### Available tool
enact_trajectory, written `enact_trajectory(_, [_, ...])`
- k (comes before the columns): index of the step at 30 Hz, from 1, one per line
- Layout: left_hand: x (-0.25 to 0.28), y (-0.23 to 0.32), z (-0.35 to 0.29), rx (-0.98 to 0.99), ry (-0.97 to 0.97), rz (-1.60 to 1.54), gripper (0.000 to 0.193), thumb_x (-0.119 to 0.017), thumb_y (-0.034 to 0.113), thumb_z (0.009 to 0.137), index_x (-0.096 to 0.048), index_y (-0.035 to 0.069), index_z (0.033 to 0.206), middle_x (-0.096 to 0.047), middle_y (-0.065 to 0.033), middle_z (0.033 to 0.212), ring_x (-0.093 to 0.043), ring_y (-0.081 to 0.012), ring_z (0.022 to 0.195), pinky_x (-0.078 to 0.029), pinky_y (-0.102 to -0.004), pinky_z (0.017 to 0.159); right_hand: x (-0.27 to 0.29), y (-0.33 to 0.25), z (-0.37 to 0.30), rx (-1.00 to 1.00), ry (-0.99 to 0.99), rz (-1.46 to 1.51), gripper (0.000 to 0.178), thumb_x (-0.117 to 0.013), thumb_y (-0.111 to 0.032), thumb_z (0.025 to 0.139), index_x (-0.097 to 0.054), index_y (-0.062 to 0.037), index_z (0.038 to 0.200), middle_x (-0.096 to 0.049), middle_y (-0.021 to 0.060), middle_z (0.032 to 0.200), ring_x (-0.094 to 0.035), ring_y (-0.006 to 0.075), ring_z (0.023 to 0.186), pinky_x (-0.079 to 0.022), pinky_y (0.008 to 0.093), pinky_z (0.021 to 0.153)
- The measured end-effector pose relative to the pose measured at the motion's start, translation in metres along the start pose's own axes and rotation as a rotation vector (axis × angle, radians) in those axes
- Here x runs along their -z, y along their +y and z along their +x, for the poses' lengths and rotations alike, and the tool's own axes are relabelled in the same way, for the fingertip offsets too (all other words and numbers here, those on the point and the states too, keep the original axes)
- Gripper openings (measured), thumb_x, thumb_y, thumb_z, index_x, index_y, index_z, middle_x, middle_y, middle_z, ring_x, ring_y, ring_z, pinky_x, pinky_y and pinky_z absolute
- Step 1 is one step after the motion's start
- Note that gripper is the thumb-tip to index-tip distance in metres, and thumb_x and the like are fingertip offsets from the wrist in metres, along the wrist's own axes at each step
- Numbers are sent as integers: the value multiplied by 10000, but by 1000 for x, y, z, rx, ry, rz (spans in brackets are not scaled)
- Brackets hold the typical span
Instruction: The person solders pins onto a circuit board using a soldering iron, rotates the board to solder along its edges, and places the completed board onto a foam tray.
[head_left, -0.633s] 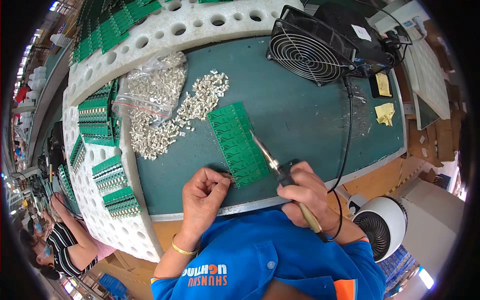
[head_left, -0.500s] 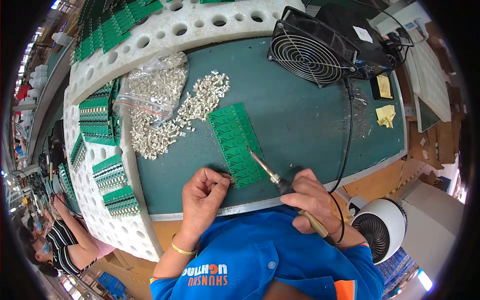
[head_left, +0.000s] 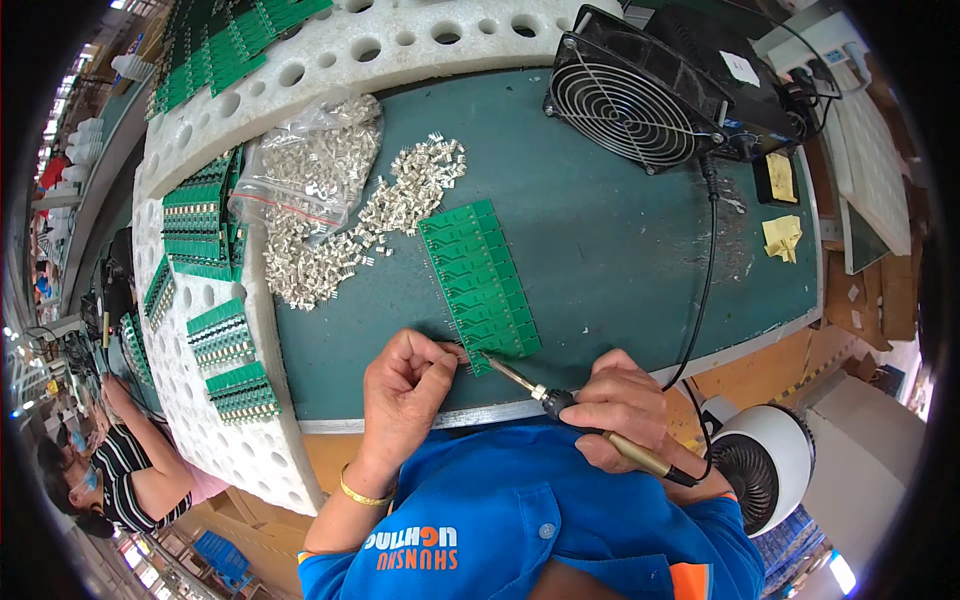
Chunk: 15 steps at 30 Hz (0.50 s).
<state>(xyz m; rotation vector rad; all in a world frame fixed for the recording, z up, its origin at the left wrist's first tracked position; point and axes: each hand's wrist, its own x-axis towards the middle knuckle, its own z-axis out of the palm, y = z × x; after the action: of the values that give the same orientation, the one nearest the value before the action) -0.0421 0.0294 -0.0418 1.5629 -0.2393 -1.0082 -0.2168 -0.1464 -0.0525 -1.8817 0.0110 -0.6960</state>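
**Pointing a soldering iron (head_left: 552,402) at the near end of a green circuit board (head_left: 482,285)**

Apparently at the soldering step, with the board flat on the worktop (head_left: 620,260), near loose pale connectors (head_left: 415,185). Clasping the iron's handle in the right grip (head_left: 622,405); pinching in the left grip (head_left: 405,385) beside the board's left edge, on what, impossible to tell. Next, probably calls for a steady, exactly placed tip.

Soldering iron (head_left: 552,402) at green circuit board (head_left: 482,280)
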Motion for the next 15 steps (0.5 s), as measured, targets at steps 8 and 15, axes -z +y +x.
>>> enact_trajectory(8, [0,0,0,-1,-8,-24,28,-566,1,883,-548,21,883,-662,-113,965,-590,-107,892,-440,-233,829,-3,4,-2,14,-10,2,270,-675,-310,868,-678,-56,957,-621,58,699,-572,186,564,-420,328,587])
enact_trajectory(15, [0,1,-1,24,10,9,26,-569,3,877,-550,21,878,-660,-111,957,-586,-107,899,-440,-234,828,-3,5,-1,9,-30,0,335,-649,-379,882,-672,-62,987,-617,55,699,-582,187,576,-419,318,588])
